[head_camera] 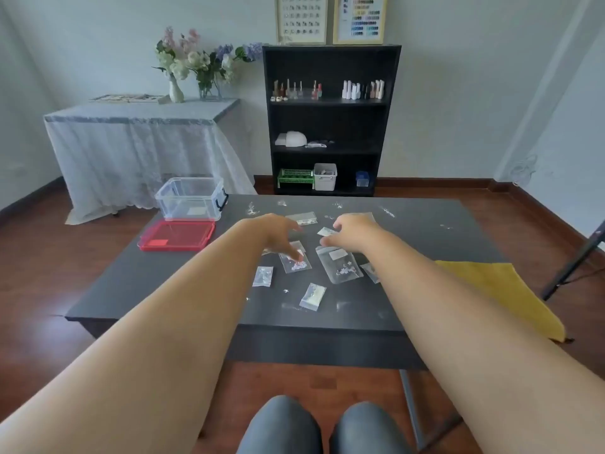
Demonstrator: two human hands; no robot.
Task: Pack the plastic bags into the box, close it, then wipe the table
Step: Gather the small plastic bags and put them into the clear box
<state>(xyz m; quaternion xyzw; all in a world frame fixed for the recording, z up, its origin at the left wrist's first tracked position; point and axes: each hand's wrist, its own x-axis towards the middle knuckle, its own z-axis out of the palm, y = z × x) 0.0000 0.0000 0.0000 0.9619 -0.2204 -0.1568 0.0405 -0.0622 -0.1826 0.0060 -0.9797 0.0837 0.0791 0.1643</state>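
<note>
Several small clear plastic bags lie scattered on the dark table (425,231). My left hand (278,232) reaches over them, fingertips touching one bag with glittery bits (296,264). My right hand (355,231) hovers with fingers spread above a larger bag (340,267), thumb close to a small bag (326,231). Neither hand holds anything. More bags lie at the near side (263,276) (312,296) and one at the far side (304,218). The clear box (191,198) stands open at the table's far left, with its red lid (176,235) lying flat in front of it.
A yellow cloth (501,293) hangs over the table's right edge. White crumbs and specks dot the tabletop. A black shelf (330,119) with bottles stands behind, a lace-covered table (137,139) with flowers at the left. A dark stand leg (573,263) is at the far right.
</note>
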